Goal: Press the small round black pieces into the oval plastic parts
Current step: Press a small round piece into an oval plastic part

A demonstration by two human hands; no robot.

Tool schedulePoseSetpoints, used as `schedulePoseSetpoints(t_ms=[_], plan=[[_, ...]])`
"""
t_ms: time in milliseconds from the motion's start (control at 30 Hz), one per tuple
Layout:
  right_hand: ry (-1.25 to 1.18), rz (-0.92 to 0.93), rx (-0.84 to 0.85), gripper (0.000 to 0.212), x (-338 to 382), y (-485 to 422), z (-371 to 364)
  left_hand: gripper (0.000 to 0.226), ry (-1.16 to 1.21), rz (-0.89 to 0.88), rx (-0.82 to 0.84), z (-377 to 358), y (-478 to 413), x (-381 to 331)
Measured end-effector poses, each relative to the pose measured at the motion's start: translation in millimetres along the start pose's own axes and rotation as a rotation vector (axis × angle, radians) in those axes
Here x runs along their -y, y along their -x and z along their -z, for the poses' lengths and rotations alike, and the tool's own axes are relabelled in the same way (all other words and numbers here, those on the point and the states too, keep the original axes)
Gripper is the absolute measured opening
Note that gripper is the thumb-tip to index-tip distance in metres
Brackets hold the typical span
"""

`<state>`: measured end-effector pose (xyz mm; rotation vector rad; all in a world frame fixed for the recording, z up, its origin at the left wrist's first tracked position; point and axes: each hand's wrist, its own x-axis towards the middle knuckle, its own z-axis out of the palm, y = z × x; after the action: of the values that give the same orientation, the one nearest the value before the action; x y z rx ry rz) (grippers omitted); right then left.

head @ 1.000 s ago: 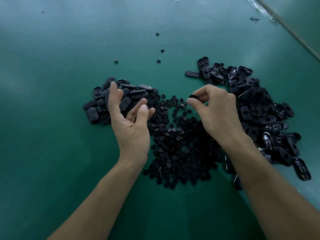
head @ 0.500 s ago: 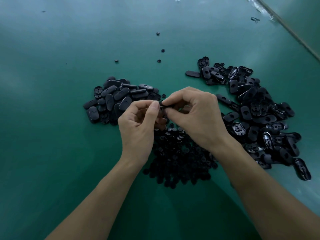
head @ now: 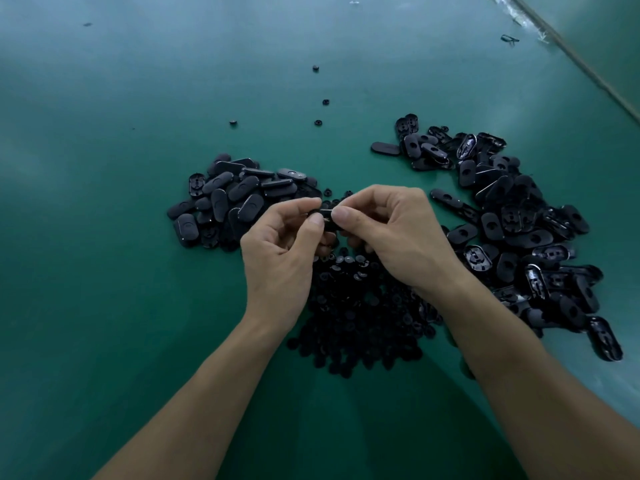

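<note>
One oval part point(head: 327, 213) pinched between left hand point(head: 277, 261) and right hand point(head: 401, 237), above heaped round pieces point(head: 363, 306), open green table point(head: 104, 306) leftward

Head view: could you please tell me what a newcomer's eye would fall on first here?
The left hand and right hand meet at the centre, pinching a small black part between thumbs and fingers. Beneath them lies a heap of small round pieces, with a pile of oval parts to its left and a wider sprawling pile to its right, all on a green table.
</note>
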<state>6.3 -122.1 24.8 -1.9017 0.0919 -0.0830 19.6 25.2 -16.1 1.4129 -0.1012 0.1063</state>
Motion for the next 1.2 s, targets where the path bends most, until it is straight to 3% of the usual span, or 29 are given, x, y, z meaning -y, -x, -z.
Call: schedulePoseSetpoints(t_ms=[133,333,600,800,1000,1100,1200], plan=[[0.054,0.023,-0.045,0.008,0.9,-1.0,0.5,0.008,0.008,-0.018,0.006,0.8,0.0,-0.7],[0.408,0.013,-0.029,0.014,-2.6,1.2,3.1,0.005,0.066,-0.004,-0.035,0.3,-1.7,-0.1],[0.134,0.108,-0.05,0.008,8.0,7.2,-0.7,0.015,0.017,-0.031,-0.023,2.6,-0.8,3.5],[0.106,0.115,-0.044,0.019,14.0,2.8,-1.7,0.041,-0.011,-0.015,0.078,1.5,-0.5,3.5],[-0.001,0.15,-0.059,0.019,16.4,1.6,1.4,0.025,-0.05,-0.086,0.114,-0.8,0.7,0.9],[0.253,0.129,-0.063,0.014,11.7,0.2,4.3,0.016,-0.049,-0.079,0.069,0.6,0.1,1.6],[0.628,0.049,0.082,0.033,3.5,2.5,5.4,0.011,-0.049,-0.089,0.049,2.1,0.3,0.9]])
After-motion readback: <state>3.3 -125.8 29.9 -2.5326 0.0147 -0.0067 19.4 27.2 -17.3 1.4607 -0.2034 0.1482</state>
